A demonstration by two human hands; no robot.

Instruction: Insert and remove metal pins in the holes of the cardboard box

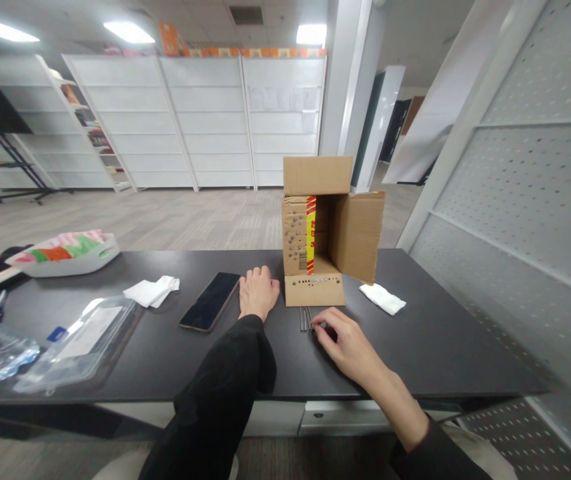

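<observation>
Working hand: our right hand (343, 339) has thumb and fingertips close together at the right end of the nails (305, 320); we can't tell whether one's actually pinched there.
Nails: looks like we've got a few thin metal ones side by side on the dark table (440, 347), just in front of the cardboard box (359, 233).
Resting hand: our left hand (259, 293) lies palm down between the phone (210, 302) and the box, fingers curled; can't see if anything's under it.
Bottom flap: this flap (314, 297) has a row of small dots, holes or nail heads, hard for us to say.
Fingertip tip: we'd go one nail at a time, light pinch, so the neighbours don't roll.
Box tip: bumping it could scatter the row, so we'd steady it left-handed.
</observation>
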